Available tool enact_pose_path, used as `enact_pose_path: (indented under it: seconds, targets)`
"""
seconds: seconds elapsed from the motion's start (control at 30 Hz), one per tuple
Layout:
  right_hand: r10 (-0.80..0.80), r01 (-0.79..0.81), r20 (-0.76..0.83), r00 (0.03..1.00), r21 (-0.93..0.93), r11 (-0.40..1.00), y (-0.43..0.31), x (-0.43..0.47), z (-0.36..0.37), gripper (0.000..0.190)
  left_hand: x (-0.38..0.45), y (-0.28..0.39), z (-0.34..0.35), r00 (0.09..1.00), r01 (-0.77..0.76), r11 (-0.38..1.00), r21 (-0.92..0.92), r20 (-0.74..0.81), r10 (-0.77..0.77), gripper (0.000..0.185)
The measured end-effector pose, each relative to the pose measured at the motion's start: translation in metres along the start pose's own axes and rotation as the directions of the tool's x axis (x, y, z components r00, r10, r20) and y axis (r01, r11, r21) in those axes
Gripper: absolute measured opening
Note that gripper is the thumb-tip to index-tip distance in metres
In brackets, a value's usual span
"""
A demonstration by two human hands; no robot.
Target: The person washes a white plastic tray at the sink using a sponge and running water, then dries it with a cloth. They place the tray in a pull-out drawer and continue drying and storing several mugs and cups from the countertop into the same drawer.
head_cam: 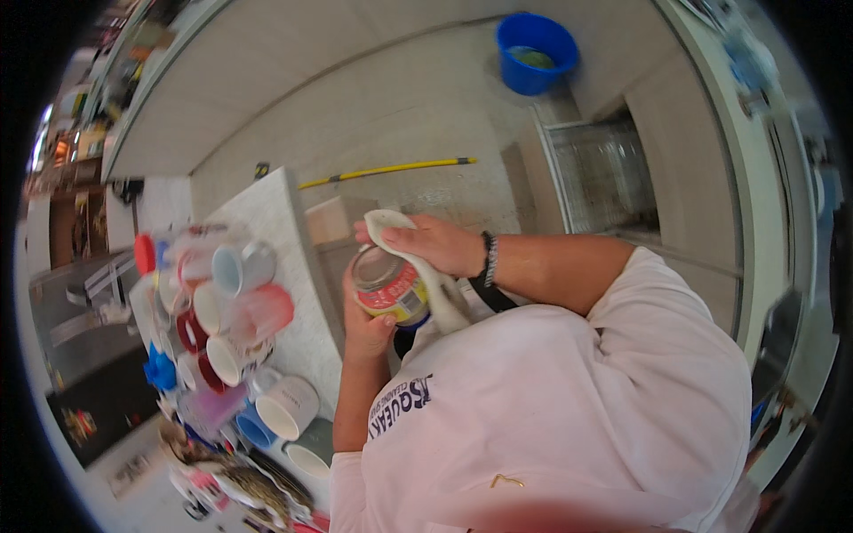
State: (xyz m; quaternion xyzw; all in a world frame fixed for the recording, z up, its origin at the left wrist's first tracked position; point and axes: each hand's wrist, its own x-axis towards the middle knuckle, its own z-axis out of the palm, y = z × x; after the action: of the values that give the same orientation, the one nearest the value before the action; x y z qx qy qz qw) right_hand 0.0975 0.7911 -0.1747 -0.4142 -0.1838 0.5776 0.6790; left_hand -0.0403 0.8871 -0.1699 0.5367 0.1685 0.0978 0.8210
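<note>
My left hand (366,330) is wrapped around a metal can (390,285) with a red and yellow label that bears writing. The can's round metal end faces up and away from my chest. A cream cloth (443,300) is gripped by my right hand (433,243), thumb on top, and hangs down beside the can. Part of the cloth lies against the can's side. On my right wrist is a dark bracelet (491,260). Left of my hands, a pale marble-look counter (303,320) carries several mugs, among them a white mug (286,406) and a light blue mug (233,270).
A blue bucket (536,53) with something greenish inside stands on the floor. A yellow pole (386,173) lies across the floor. An open drawer or rack (600,173) juts from the cabinets at right. Plastic cups (263,310) and a grey-green mug (310,450) crowd the counter.
</note>
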Motion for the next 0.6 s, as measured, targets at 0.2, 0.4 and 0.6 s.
enact_pose_path:
  seconds: [0.2, 0.4, 0.6]
  targets:
    - [0.139, -0.115, -0.177, 0.974, 0.137, 0.984, 0.027, -0.074, -0.013, 0.046, 0.026, -0.02, 0.027, 0.953, -0.209, 0.826, 0.523, -0.081, 0.292, 0.082]
    - [-0.1, -0.027, -0.431, 0.897, -0.278, 0.96, 0.023, -0.165, -0.075, 0.044, 0.021, -0.061, 0.101, 0.986, -0.164, 0.907, 0.388, 0.097, 0.136, 0.08]
    - [-0.196, -0.205, -0.467, 0.862, -0.675, 0.709, -0.015, -0.277, -0.119, 0.048, 0.024, -0.099, 0.148, 0.954, 0.14, 0.901, 0.41, 0.187, -0.234, 0.08]
